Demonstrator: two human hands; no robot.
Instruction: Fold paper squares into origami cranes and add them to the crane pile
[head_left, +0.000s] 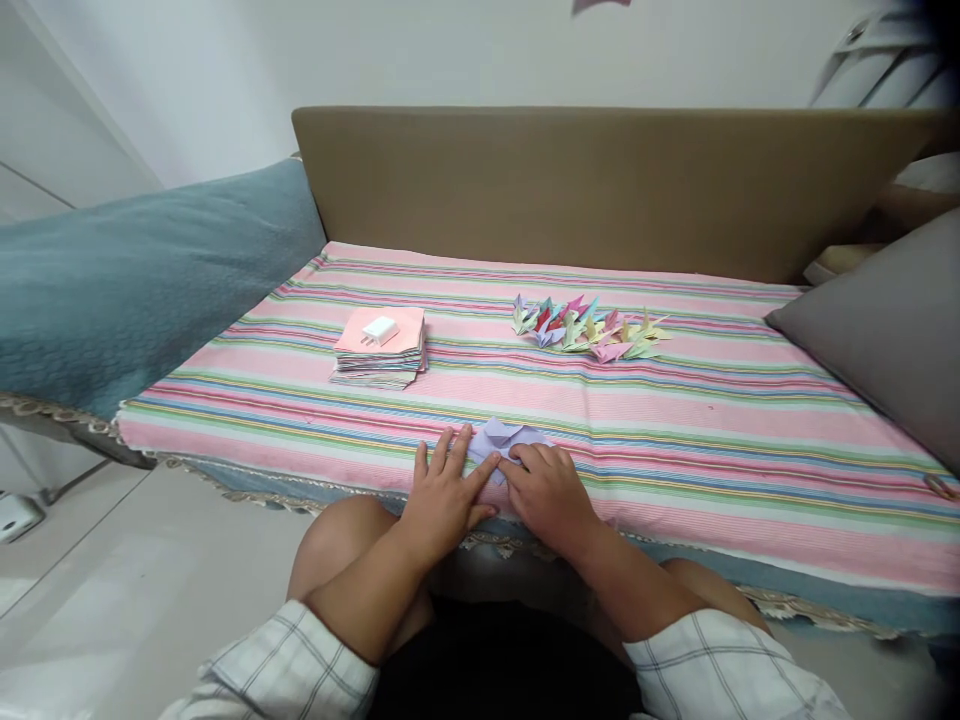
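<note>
A partly folded sheet of lilac origami paper (501,438) lies on the striped cloth near the front edge of the seat. My left hand (442,495) rests flat at its left side, fingers spread, with the index fingertip on the paper. From the right, my right hand (546,490) bends its fingers over the paper and grips its near part; the exact crease is hidden beneath the fingers. Further off to the left stands a stack of paper squares (379,360) with a white plug adapter (380,331) on top. Several coloured paper cranes (589,330) are grouped beyond my right hand.
Pink striped cloth (675,410) covers the seat, bounded at the back by a brown backrest (555,190). A blue-covered armrest (172,270) is on the left, a grey cushion (885,330) on the right. A small ring-like object (940,488) lies at the right edge.
</note>
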